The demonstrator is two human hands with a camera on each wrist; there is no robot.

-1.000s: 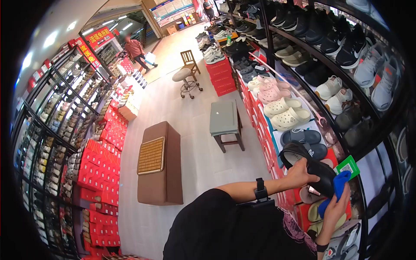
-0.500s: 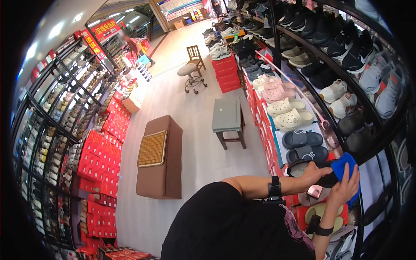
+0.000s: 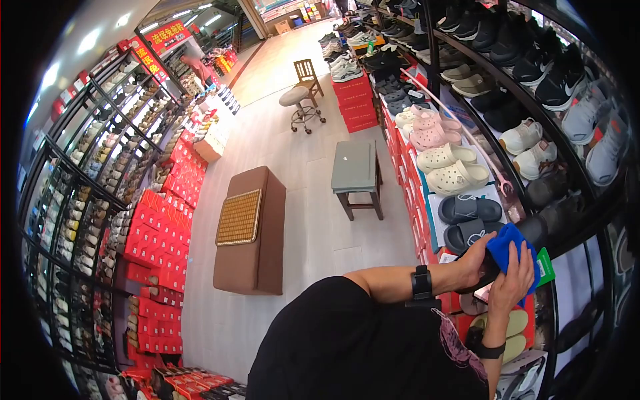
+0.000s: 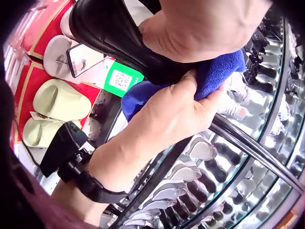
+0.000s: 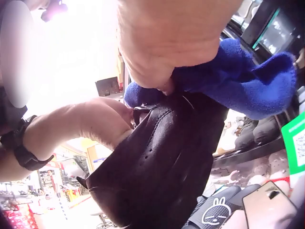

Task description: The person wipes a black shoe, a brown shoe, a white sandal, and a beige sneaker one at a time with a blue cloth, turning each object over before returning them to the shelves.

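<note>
Black shoe [image 5: 167,157] in your hands, held up on your side of the dark slides [image 3: 470,209]: your left hand [image 3: 475,261] grips it, and in the right wrist view the shoe's smooth, stitched upper fills much of the middle. Your right hand [image 3: 513,280] holds the blue cloth [image 3: 508,243] bunched between thumb and fingers, and the cloth lies against the shoe. From the head, the cloth and your hands cover most of the shoe.

A green card [image 4: 120,80] with a square code shows close by the cloth, to the right of the dark slides in the head view. One of those slides has a white rabbit face on it. Pale green slides [image 3: 516,323] sit on your side of the dark slides, below your hands. Just beyond the dark slides are the cream clogs [image 3: 457,179], and past those, the pink clogs [image 3: 433,137]. Right of the dark slides stands the black rack [image 3: 567,248], with sneakers on its shelves. Left of the dark slides, across the floor, you have the grey-topped table [image 3: 354,167], and farther left, the brown bench [image 3: 257,267] bearing a woven mat [image 3: 239,218].
</note>
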